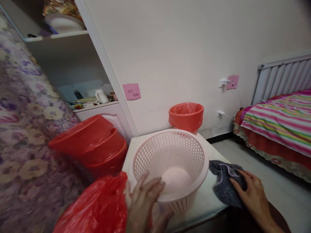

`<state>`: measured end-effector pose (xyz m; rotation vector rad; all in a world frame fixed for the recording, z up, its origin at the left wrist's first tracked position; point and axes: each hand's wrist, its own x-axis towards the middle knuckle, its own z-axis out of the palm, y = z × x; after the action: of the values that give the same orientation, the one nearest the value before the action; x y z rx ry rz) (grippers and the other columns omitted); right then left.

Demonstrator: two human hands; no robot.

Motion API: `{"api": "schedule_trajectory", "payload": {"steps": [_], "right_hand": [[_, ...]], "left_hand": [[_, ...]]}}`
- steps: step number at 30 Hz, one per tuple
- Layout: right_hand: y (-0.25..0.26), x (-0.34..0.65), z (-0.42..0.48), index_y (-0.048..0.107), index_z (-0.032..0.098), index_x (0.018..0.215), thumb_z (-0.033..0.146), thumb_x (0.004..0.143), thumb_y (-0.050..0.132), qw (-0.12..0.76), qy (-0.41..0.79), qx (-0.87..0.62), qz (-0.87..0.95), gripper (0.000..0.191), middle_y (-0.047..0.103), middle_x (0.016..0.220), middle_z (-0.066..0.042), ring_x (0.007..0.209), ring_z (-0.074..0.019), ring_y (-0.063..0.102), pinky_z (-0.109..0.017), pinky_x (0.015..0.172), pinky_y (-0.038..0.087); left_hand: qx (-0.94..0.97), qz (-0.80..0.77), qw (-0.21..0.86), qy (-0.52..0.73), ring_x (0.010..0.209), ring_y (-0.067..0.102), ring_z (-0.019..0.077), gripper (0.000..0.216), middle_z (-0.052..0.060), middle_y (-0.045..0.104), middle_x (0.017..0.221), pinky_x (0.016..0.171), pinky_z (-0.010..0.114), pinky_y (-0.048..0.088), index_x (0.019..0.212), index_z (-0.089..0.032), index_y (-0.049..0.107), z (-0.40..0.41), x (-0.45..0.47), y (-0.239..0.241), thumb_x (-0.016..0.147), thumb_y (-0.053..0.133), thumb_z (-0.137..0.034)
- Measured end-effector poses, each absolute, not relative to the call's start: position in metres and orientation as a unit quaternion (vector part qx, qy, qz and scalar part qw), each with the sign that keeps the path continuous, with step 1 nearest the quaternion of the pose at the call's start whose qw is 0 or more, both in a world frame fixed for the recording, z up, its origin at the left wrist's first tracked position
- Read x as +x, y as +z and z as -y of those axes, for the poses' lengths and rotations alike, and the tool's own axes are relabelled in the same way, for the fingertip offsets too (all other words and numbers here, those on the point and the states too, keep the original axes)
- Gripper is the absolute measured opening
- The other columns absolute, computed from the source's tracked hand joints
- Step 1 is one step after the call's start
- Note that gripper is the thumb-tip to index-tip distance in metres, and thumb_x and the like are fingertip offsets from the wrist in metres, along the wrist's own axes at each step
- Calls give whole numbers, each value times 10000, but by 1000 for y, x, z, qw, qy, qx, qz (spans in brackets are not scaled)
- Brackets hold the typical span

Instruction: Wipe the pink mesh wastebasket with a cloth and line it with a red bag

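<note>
Head view showed the pale pink perforated plastic basket [171, 165] near the white counter [206, 200] edge; left hand [143, 202] at seven o'clock, fingers apart, apparently touching its rim, might tip it; right hand [252, 194] pressed flat on the grey cloth [224, 181].

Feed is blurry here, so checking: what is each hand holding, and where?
Left hand rests on the pink basket's near rim; whether it grips cannot be told. Right hand presses the grey cloth's right edge.

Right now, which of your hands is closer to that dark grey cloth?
Right. The right hand rests on the dark grey cloth; the left hand is across the table at the pink basket.
</note>
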<state>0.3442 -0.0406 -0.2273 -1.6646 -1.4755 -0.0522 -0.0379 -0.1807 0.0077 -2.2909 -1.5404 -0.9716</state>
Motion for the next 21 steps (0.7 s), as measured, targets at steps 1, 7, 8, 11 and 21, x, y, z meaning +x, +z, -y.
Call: {"api": "schedule_trajectory", "payload": {"steps": [1,7,8,11,21], "right_hand": [[-230,345,38,603,155,1171,578,859,448,440,-18,-660,609,548,525,1194,-162,1127,-351,535,-540,1012,455],[-243,354,23,595,146,1112,377,850,410,414,25,-635,651,395,570,1128,-153,1074,-326,572,-512,996,470],[-243,354,23,592,141,1124,377,854,394,399,31,-640,656,410,576,1121,-156,1055,-328,580,-513,987,473],[-237,351,29,592,124,1144,450,866,379,367,28,-653,662,479,593,1097,-169,1015,-347,591,-518,964,480],[-204,345,64,631,122,1116,635,850,418,490,9,-654,576,616,601,1195,-222,1189,-416,523,-521,1062,412]], "left_hand": [[-796,506,125,-307,1310,460,185,433,-49,702,1163,1202,384,-30,1239,-356,534,180,-37,7,836,638,-236],[-746,559,62,-358,1046,615,231,254,-25,737,967,1149,536,80,1047,-341,631,174,-7,7,874,534,-181],[-727,569,55,-381,1007,626,244,237,-11,740,949,1142,569,88,1019,-335,652,174,0,7,870,540,-189],[-695,583,52,-419,941,636,256,211,18,735,906,1134,610,110,955,-310,678,176,18,5,848,555,-175],[-630,596,98,-488,1364,420,264,551,50,546,1411,1177,505,241,1341,-364,500,221,-29,-7,837,639,-188]]}}
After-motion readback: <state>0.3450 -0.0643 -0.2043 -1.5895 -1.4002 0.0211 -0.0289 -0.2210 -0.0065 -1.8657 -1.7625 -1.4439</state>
